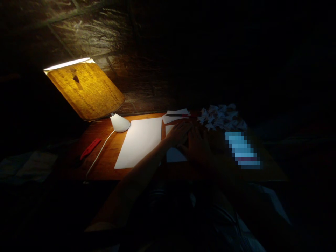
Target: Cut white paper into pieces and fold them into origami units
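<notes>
My left hand (pixel 180 132) lies over a smaller piece of white paper (pixel 176 155), its fingers stretched out to the right. Close beside it, my right hand (pixel 196 144) rests on the same paper's right side with its fingers pointing away from me. Both hands look flat, though the dim light hides much of the right one. Part of the paper is covered by them. Just left of it, a large white sheet (pixel 143 141) lies flat on the wooden table (pixel 103 164), under my left forearm.
A lit lamp (pixel 86 91) with a yellow printed shade stands at the left. Near its cord lies a red-handled tool (pixel 90 148). Behind my hands are small white papers (pixel 172 119) with a dark, red-ended tool on them. Folded paper pieces (pixel 222 117) form a pile beyond a bright blurred rectangle (pixel 243 150).
</notes>
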{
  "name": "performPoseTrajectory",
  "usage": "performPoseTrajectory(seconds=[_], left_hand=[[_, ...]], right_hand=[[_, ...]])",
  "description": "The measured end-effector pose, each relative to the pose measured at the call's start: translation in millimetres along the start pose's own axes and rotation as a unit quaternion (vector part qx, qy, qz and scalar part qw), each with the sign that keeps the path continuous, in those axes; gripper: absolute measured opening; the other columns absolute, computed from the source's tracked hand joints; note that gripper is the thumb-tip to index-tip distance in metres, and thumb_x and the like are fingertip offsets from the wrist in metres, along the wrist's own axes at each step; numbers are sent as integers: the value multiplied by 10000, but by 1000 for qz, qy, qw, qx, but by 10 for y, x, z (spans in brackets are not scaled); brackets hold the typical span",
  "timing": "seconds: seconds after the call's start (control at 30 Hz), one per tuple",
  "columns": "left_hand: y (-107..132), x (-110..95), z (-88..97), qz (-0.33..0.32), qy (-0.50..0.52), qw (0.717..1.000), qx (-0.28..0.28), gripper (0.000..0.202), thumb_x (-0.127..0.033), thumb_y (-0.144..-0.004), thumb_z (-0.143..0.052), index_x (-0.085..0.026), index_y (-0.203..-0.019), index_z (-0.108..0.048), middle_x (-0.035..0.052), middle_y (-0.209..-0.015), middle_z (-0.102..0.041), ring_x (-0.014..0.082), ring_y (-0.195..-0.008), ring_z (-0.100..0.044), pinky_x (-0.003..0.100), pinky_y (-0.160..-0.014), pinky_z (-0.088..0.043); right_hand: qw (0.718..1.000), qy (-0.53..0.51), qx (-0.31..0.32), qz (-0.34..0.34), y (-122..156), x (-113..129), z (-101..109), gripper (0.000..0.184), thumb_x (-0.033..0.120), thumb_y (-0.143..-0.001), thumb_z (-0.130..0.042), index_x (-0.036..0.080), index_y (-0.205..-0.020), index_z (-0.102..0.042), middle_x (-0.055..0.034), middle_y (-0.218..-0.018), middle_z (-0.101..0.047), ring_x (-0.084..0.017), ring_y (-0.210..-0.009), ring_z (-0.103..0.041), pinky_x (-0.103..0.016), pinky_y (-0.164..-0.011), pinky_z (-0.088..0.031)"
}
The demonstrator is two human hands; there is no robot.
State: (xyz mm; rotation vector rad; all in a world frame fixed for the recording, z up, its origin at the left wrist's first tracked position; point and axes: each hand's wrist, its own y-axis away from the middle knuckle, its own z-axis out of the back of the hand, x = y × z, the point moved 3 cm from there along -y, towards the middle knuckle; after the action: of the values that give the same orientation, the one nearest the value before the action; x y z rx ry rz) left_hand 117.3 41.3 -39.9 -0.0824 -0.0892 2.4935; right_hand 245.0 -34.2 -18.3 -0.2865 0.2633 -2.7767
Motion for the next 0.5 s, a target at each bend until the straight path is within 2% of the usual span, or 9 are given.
performPoseTrajectory(seconds=[0.23,0.5], left_hand=[[5,-19,53,-7,-11,1000,-4,721,-191,-984,-451,-192,-1691,-312,100,-1743,-378,255,-1654,-264,487,-1325,-297],[10,-24,69,-8,-1,1000,-11,721,-208,-974,-450,-183,-1685,-333,107,-1734,-395,288,-1651,-265,519,-1320,-306]], right_hand=[[1000,17,-14,8,30,5,-20,1041,793,-1011,-244,-47,-1610,-385,-334,-1701,-333,-443,-1595,-312,-683,-1273,-149],[999,11,-39,13,28,-10,-46,1085,832,-983,-260,-19,-1656,-300,-318,-1699,-352,-449,-1589,-316,-692,-1273,-125]])
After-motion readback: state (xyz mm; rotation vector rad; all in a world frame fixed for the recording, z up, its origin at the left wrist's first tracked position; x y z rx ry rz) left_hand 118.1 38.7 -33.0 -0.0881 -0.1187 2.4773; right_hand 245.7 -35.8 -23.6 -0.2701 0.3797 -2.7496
